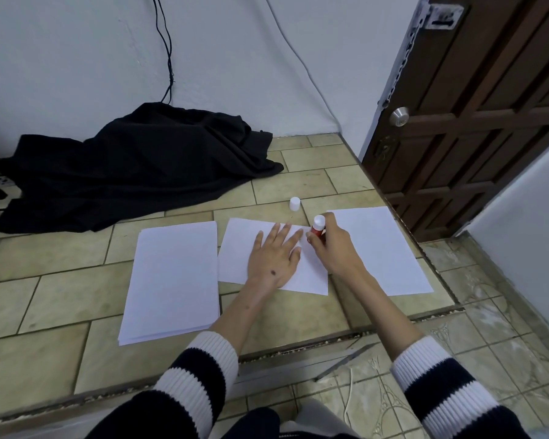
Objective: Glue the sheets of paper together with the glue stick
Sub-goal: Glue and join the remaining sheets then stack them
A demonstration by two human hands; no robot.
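Head view, left hand: the left hand (274, 256) is laid flat with the fingers straight and spread, pressed on the middle sheet (238, 245); nothing is gripped by it.
Head view, right hand: the right hand (332, 245) is curled round the glue stick (317, 230), which is held upright at the far right edge of the middle sheet, its red body pinched and its white end turned up.
Head view, cap: a white cap (294, 204) is stood on the tiled floor (61, 299), just beyond the middle sheet and apart from the stick.
Head view, step in hand: glue is judged to be going onto the middle sheet's right edge. Whether the tip is touching the paper cannot be told.
Head view, doing it well: the sheet is best kept pinned by the flat hand close to the stroke, so that it is not dragged or creased; the stick is best drawn along the edge with light, even pressure.
Head view, count of paper: three lots are seen, namely a left stack (171, 280) of several sheets, the middle sheet, and a right sheet (390, 248).
Head view, count of the rest: one glue stick, one cap, two hands.
Head view, surroundings: a black cloth (133, 166) is heaped far left by the wall; a wooden door (476, 122) is seen far right.
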